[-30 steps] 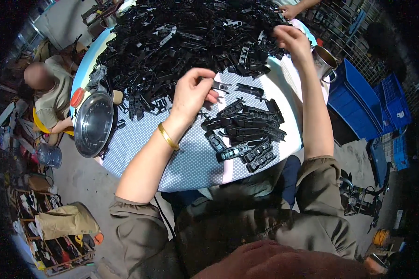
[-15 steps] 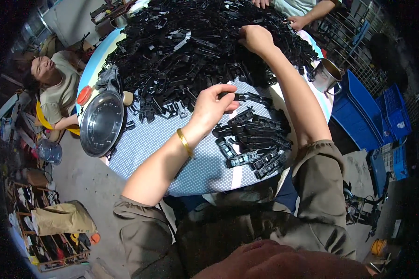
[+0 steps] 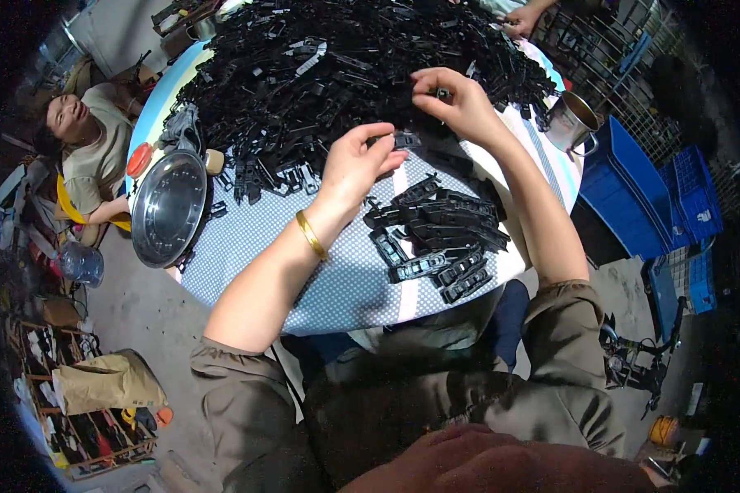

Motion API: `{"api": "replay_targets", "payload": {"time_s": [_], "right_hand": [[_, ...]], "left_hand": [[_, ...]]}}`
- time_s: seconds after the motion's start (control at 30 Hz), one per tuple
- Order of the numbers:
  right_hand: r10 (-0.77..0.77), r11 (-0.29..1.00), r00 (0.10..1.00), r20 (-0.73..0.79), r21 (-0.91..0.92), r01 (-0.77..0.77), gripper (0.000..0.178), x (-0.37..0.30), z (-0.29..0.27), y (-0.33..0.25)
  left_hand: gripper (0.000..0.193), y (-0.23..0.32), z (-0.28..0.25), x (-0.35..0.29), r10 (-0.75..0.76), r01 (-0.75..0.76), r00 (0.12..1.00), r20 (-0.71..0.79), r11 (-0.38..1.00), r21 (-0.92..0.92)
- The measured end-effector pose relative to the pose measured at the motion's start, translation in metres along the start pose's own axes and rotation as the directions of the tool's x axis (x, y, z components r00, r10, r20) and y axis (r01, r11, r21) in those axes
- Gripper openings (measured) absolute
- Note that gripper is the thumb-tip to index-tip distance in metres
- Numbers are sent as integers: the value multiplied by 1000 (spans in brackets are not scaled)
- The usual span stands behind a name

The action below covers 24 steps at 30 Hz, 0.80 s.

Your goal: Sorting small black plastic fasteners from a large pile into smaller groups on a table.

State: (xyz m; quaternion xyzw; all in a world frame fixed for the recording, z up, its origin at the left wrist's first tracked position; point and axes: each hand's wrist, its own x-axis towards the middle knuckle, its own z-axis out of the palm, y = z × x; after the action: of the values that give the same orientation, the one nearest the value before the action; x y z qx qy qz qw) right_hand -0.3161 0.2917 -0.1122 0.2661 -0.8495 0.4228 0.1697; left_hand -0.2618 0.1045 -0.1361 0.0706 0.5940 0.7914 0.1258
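Observation:
A heap of black plastic parts (image 3: 304, 90) covers the far side of a round table. My left hand (image 3: 358, 164), with a gold bangle at the wrist, is closed in a pinch; a slim black plastic part (image 3: 407, 140) sticks out from its fingertips. At the heap's near edge my right hand (image 3: 464, 107) curls thumb against fingers around a small dark part (image 3: 442, 94), mostly hidden by the fingers. Nearer to me lies a smaller pile of long black parts (image 3: 444, 230), several side by side on the dotted tablecloth (image 3: 255, 255).
A round pan (image 3: 169, 209) leans at the table's left edge beside a red lid (image 3: 139, 159). On the right stands a metal mug (image 3: 571, 123), with blue crates (image 3: 633, 193) beyond. A person (image 3: 94, 140) sits at left; another person's hand (image 3: 521, 20) is across the heap.
My right hand has drawn back from the heap toward me and now pinches a small dark part. My left hand has shifted slightly up and left in the view.

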Motion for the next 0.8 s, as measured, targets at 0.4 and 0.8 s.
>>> {"api": "replay_targets", "payload": {"time_s": [0.4, 0.8], "right_hand": [[103, 899, 977, 189, 403, -173, 11, -19, 15, -23], [-179, 983, 984, -12, -47, 178, 19, -28, 21, -32]], "left_hand": [[30, 2, 0, 0, 39, -36, 987, 155, 999, -25], [23, 4, -6, 2, 60, -55, 998, 30, 985, -162]]}}
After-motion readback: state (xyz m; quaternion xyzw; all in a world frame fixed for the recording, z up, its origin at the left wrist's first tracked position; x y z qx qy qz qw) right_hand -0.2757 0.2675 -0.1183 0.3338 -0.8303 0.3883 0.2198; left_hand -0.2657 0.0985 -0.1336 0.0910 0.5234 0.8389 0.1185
